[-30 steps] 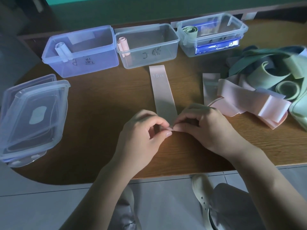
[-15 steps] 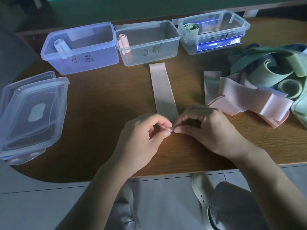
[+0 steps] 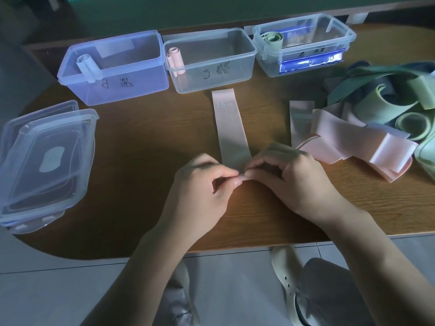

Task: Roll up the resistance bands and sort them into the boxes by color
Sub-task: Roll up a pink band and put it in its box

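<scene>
1. Lower middle of the frame: your left hand (image 3: 202, 182) and right hand (image 3: 289, 175) meet fingertip to fingertip, both pinching the near end of the pink band (image 3: 231, 128). It lies flat on the table (image 3: 141, 161) and runs up toward the middle box.
2. It looks thin, floppy and light, probably a bit grippy, so I'd guess the first turn will want to spring open. Best to hold that near edge across its whole width and keep it tight while you roll.
3. Far end of the band reads "15 LB".
4. Right side: a loose pile of bands (image 3: 376, 118), pink and green, unrolled.
5. Top of the frame: a blue box (image 3: 113, 67), a clear box (image 3: 209, 60) with a pink roll, and a third box (image 3: 303, 43) with a green roll. Each has handwriting on the front; I can't read it for sure.
</scene>
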Tool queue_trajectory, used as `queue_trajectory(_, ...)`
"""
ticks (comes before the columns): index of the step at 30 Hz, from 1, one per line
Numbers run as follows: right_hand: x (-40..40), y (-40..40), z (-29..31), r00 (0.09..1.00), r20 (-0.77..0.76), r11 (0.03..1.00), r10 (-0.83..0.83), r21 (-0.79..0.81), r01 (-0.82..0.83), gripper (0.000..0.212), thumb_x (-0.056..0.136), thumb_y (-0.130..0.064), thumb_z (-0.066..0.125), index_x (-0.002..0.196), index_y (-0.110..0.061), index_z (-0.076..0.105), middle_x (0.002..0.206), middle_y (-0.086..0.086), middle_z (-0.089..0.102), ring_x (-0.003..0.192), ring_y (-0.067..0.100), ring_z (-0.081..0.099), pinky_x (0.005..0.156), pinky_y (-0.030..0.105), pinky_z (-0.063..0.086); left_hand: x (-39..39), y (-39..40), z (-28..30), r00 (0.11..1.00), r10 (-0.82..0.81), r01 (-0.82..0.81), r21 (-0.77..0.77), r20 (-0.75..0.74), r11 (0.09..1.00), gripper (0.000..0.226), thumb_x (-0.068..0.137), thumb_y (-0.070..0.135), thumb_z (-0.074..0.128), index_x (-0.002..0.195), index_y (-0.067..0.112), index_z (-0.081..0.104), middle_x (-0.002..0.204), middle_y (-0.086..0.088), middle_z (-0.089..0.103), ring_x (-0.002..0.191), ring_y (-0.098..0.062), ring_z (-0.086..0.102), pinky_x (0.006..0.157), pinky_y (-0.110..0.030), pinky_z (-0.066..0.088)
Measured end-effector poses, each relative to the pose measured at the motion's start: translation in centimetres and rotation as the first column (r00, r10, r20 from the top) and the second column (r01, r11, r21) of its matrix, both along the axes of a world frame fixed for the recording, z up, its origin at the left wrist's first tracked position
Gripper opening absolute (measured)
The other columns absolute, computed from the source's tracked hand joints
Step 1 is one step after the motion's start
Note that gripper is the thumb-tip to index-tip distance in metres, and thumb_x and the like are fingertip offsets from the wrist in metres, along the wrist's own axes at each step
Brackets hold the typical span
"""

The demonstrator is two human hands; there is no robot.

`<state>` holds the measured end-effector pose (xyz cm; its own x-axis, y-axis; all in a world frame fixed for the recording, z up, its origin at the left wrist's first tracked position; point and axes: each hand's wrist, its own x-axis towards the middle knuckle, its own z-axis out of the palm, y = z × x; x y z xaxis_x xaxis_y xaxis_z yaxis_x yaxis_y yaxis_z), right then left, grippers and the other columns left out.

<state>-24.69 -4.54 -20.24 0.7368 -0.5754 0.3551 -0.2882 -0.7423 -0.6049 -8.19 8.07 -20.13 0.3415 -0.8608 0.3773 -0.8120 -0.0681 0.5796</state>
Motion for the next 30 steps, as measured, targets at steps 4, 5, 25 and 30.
queue_trajectory(4,-0.4,-0.4,0.2,0.998,-0.052,0.998,0.037,0.049,-0.034,0.026,0.083,-0.052,0.065,0.101,-0.034,0.076,0.102,-0.021,0.064,0.091,0.007,0.064,0.076,0.039,0.056,-0.1,-0.2,-0.2,1.0,0.028,-0.028,-0.018,0.003,0.999,0.013,0.087,0.028,0.079,0.097,0.019,0.082,0.091,0.006,0.07,0.077,-0.004,0.061,0.068,-0.012,0.052)
queue_trajectory(5,-0.3,-0.4,0.1,0.998,-0.045,0.998,0.034,0.048,-0.032,0.026,0.084,-0.05,0.065,0.101,-0.034,0.076,0.102,-0.021,0.065,0.091,0.008,0.064,0.077,0.039,0.056,-0.1,-0.2,-0.2,0.999,0.032,-0.032,-0.027,0.001,0.999,0.014,0.087,0.028,0.08,0.097,0.019,0.082,0.092,0.006,0.07,0.077,-0.003,0.061,0.068,-0.011,0.051)
queue_trajectory(25,0.4,-0.4,-0.2,0.996,-0.042,0.994,-0.075,-0.085,0.072,0.019,0.089,-0.037,0.071,0.104,-0.027,0.077,0.106,-0.014,0.065,0.081,0.004,0.057,0.064,0.035,0.058,0.2,-0.8,-0.4,0.995,0.093,-0.091,-0.064,0.029,0.994,0.021,0.089,0.036,0.074,0.096,0.018,0.081,0.094,0.003,0.071,0.079,-0.004,0.061,0.069,-0.013,0.051)
queue_trajectory(30,0.9,-0.7,-0.1,0.995,-0.039,0.992,-0.095,-0.09,0.091,0.019,0.09,-0.041,0.07,0.102,-0.029,0.078,0.103,-0.014,0.066,0.084,0.008,0.062,0.061,0.038,0.057,0.5,-1.1,-0.4,0.998,0.056,-0.053,-0.096,0.032,0.994,0.006,0.089,0.022,0.077,0.091,0.017,0.078,0.094,0.004,0.069,0.078,-0.003,0.057,0.068,-0.01,0.049)
